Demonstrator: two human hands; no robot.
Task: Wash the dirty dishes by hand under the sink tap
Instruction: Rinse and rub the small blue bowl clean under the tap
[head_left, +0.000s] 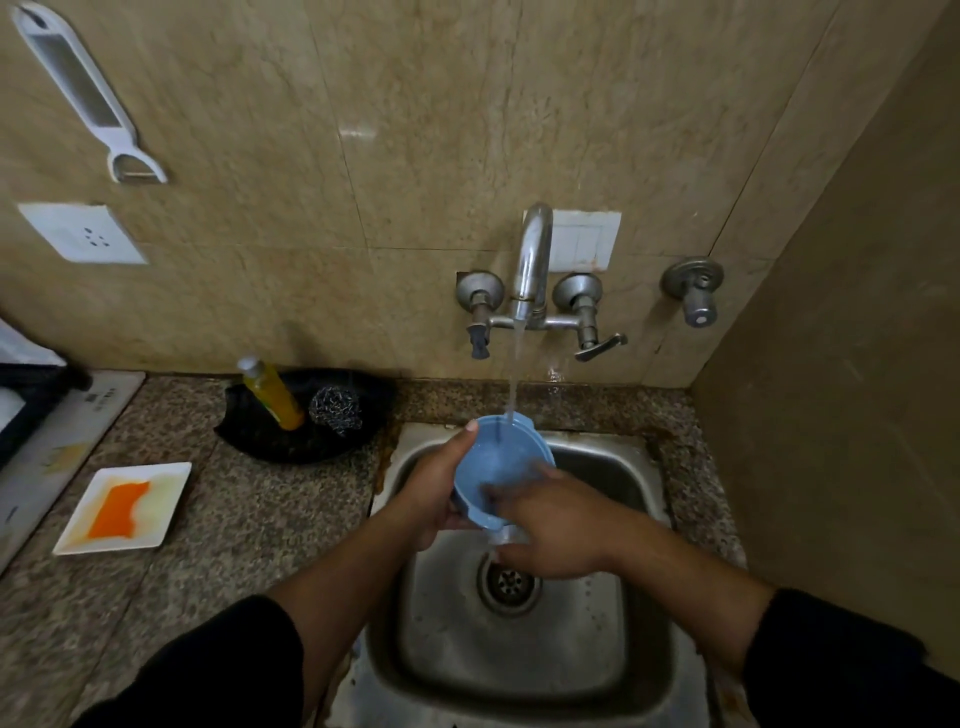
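My left hand (434, 486) has the blue bowl (498, 467) gripped by its near-left rim, thumb stretched up along the edge, fingers curled underneath out of sight. My right hand (558, 525) is over the bowl's lower right side, and its fingers (506, 496) reach into the bowl and press against the inside; they look blurred, so I cannot tell how firmly they close. The bowl is tilted toward me, held up over the steel sink (631, 473), right under the tap (532, 260). A thin stream of water (514, 374) runs straight from the spout and lands inside the bowl near its far rim. Water spills off the bowl's low edge just above the drain (509, 582). Both my forearms come in from the bottom, black sleeves (223, 670) pushed back from the wrists.

Out on the speckled worktop (249, 519) to the left, a black tray (306, 441) sits against the wall, carrying a yellow soap bottle (272, 392), leaning, and a steel scrubber (336, 409) just beside it. Nearer me on the left lies a white square dish (166, 506) with an orange sponge (118, 509) lying in it. Up on the tiled wall, a white peeler (83, 88) hangs above a socket (83, 234), and a separate valve knob (693, 291) sticks out to the right of the tap
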